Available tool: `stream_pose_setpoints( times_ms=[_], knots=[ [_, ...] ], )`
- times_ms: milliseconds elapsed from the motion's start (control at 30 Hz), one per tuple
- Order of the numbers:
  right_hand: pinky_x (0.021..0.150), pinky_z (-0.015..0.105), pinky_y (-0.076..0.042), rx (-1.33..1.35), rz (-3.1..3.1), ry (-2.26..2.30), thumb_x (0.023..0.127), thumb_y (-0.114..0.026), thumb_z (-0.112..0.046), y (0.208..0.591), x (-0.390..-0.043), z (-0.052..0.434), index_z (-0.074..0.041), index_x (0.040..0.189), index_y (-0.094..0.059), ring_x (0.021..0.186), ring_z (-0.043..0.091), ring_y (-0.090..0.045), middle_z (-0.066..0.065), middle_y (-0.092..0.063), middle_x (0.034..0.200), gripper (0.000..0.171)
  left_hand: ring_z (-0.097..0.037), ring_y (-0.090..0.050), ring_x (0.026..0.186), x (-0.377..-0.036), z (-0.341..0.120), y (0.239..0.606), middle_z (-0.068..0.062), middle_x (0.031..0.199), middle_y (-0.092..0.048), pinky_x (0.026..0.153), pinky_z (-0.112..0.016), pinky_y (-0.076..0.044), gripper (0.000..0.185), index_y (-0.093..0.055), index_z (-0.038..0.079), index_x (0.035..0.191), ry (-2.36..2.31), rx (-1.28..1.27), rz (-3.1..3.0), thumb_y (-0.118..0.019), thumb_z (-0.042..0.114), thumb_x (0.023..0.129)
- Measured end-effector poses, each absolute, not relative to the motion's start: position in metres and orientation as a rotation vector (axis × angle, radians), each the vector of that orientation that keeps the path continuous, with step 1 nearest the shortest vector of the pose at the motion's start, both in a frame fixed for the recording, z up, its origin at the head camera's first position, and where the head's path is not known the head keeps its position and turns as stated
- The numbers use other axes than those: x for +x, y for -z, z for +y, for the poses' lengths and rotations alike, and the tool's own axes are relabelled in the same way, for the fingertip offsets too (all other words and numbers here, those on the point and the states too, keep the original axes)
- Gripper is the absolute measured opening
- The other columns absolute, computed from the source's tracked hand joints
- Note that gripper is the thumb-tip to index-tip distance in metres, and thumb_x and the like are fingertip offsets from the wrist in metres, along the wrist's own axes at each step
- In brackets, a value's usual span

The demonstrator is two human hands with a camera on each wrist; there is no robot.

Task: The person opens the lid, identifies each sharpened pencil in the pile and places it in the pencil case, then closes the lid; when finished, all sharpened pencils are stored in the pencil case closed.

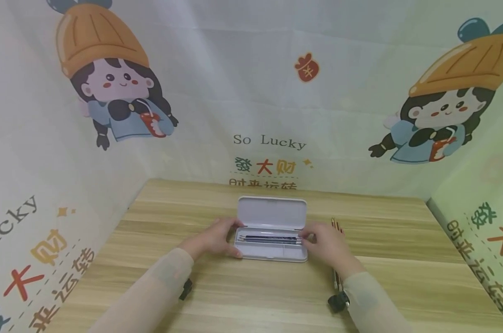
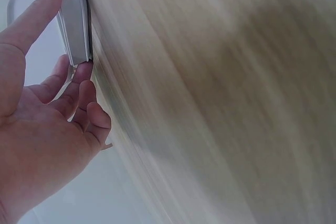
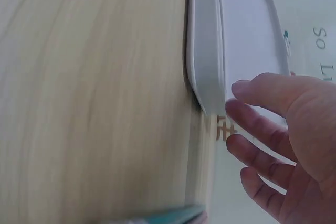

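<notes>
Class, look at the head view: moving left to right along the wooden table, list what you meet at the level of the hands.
Left hand → open white pencil case holding dark pencils → right hand → loose pencils lying on the table.

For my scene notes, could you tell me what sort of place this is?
Probably a small desk booth set up for recording: a wooden table closed in on three sides by cartoon-printed fabric, with an open pencil case between the left hand and right hand.
</notes>
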State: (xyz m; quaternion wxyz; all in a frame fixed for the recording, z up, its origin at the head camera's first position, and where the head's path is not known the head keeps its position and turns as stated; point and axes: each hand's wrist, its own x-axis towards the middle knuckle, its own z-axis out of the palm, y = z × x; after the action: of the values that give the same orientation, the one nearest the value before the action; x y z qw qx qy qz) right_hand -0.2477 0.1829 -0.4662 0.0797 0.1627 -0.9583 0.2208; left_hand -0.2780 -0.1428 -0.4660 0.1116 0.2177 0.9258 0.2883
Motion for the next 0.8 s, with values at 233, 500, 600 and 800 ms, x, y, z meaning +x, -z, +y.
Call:
stream_pose_setpoints(
  times_ms=[233,500,600,800],
  knots=[
    [0.067,0.031,-0.053,0.462,-2.825,-0.734,0.082,-0.072,-0.019,0.467,-0.242,0.207,-0.017,0.098,-0.074,0.078,0.013,-0.061,0.002,-0.072,0.102,0.016,-0.028,-0.044,0.126,-0.279,-0.142,0.467,-0.008,0.131,-0.054,0.112,-0.047,-0.033,0.08,-0.052,0.014,0.128,-0.843,0.651,2.719,-0.089,0.034,0.06],
    [0.066,0.032,-0.051,0.394,-2.923,-0.657,0.085,-0.07,-0.025,0.464,-0.237,0.228,-0.019,0.103,-0.072,0.079,0.014,-0.061,-0.001,-0.071,0.1,0.019,-0.028,-0.044,0.126,-0.28,-0.143,0.468,-0.007,0.132,-0.053,0.112,-0.047,-0.033,0.081,-0.051,0.014,0.129,-0.833,0.641,2.715,-0.089,0.035,0.06],
    [0.064,0.031,-0.051,0.367,-2.938,-0.644,0.084,-0.07,-0.025,0.464,-0.235,0.234,-0.019,0.104,-0.072,0.078,0.012,-0.06,0.0,-0.071,0.102,0.02,-0.028,-0.044,0.125,-0.279,-0.143,0.468,-0.007,0.132,-0.053,0.111,-0.048,-0.034,0.081,-0.051,0.014,0.129,-0.828,0.646,2.717,-0.088,0.036,0.061],
    [0.068,0.039,-0.054,0.301,-2.943,-0.606,0.083,-0.071,-0.023,0.465,-0.235,0.244,-0.019,0.104,-0.073,0.086,0.021,-0.066,0.004,-0.071,0.108,0.021,-0.027,-0.043,0.126,-0.279,-0.143,0.466,-0.006,0.133,-0.053,0.112,-0.046,-0.033,0.082,-0.051,0.015,0.13,-0.811,0.634,2.719,-0.088,0.037,0.06]
  ],
)
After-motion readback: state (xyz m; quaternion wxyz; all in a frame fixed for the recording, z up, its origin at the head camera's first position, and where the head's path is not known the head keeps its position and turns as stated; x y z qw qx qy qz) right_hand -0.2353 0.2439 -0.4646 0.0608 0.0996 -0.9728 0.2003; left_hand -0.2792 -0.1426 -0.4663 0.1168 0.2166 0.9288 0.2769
